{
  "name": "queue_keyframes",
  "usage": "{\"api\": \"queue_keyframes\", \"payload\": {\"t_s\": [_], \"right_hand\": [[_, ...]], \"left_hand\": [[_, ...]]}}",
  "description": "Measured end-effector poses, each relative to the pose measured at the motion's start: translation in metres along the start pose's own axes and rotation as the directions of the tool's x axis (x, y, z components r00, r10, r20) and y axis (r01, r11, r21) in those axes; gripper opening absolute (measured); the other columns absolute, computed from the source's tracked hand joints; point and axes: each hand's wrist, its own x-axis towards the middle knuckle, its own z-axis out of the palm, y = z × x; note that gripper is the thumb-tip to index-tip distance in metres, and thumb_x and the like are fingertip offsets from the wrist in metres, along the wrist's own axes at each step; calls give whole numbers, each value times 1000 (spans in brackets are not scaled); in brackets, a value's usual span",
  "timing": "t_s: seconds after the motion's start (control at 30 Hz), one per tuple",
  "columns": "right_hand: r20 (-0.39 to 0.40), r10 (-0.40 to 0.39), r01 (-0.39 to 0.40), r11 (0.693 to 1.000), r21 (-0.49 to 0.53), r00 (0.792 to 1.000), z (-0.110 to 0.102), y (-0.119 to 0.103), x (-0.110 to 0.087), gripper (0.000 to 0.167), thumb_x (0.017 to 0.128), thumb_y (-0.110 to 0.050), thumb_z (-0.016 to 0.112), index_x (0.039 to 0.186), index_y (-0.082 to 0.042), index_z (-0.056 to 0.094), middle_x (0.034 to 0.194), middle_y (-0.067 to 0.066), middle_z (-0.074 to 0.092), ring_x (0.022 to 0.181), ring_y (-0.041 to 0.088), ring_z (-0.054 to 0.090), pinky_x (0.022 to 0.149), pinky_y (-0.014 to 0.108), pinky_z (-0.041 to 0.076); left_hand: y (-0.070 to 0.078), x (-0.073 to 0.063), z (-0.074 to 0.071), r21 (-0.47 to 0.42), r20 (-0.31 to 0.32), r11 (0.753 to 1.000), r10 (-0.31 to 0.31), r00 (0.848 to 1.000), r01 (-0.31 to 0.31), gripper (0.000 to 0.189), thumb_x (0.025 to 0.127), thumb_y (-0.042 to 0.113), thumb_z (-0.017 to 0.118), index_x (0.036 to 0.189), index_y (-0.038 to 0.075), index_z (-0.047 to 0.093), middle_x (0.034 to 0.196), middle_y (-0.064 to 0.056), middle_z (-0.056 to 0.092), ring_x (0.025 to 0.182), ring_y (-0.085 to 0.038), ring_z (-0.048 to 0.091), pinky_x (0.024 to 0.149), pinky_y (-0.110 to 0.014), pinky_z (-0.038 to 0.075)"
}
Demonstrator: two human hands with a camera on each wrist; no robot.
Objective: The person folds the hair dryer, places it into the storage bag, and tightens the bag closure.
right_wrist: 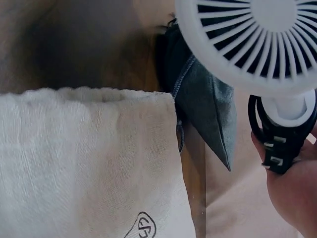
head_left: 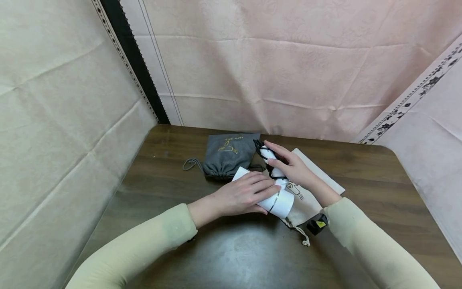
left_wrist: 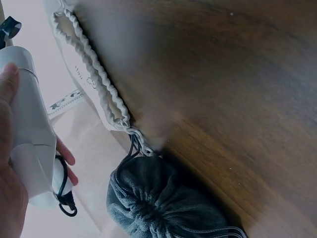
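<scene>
Both hands hold a white hair dryer (head_left: 283, 205) over the table. My left hand (head_left: 243, 192) grips the barrel, its fingers curled over the top; the left wrist view shows the thumb along the barrel (left_wrist: 30, 114). My right hand (head_left: 294, 166) holds the handle (head_left: 268, 153), around which a black cord (head_left: 258, 147) is wound. In the right wrist view, the round slatted grille (right_wrist: 237, 62) faces the camera, above the cord and right hand (right_wrist: 297, 193). Under the dryer lies a cream drawstring bag (head_left: 306, 205) with a printed hair dryer drawing.
A dark grey drawstring bag (head_left: 225, 158) with gold print lies behind the left hand, its cord loop (head_left: 192, 163) trailing left. A flat white sheet-like item (head_left: 321, 171) lies beneath the right forearm. Hanging cloths (head_left: 274, 72) close off the back and sides of the wooden table (head_left: 162, 172).
</scene>
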Motion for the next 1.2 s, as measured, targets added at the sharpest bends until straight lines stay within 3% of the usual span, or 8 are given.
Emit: {"api": "queue_keyframes", "payload": {"t_s": [0.13,0.3,0.4,0.7,0.97,1.2], "right_hand": [[-31,20,-20,1000,21,999,1,-2,-5,59,112,-20,58,167,-22,39,173,7,34,151,29,42,113,39,43],[8,9,-10,998,55,1000,4,-3,-5,58,113,-21,55,168,-19,38,173,7,34,156,30,35,121,54,35],[40,8,-10,998,68,999,5,-2,-2,56,113,-20,55,167,-16,39,172,6,36,157,29,34,123,57,33],[99,69,-80,991,105,993,5,-3,-1,56,110,-24,61,164,-24,45,164,3,49,135,26,55,102,28,48],[143,72,-86,992,96,987,5,-6,-1,56,110,-25,61,164,-27,45,163,5,50,130,28,57,100,40,52],[157,25,-39,996,86,987,6,-5,-2,56,110,-20,60,164,-26,46,164,2,49,137,25,54,105,33,49]], "left_hand": [[-1,-1,1,25,-8,999,22,1000,-22,75,94,55,77,149,7,59,143,-8,65,134,-24,60,122,-41,40],[1,-2,2,41,-27,999,37,999,-36,73,95,55,75,147,6,60,141,-9,66,131,-25,61,120,-41,43],[3,-2,2,38,-38,999,37,999,-36,72,95,54,76,147,5,61,140,-9,66,129,-25,62,119,-41,44],[8,-4,2,58,-27,998,34,999,-33,73,96,56,73,148,7,60,139,-7,66,127,-26,62,118,-41,45],[7,-5,4,49,-19,998,38,999,-37,76,94,57,76,149,7,59,140,-7,66,126,-25,62,117,-41,46],[7,-5,4,70,-36,995,71,997,-68,76,94,58,75,148,6,60,139,-7,66,125,-24,62,117,-39,45]]}}
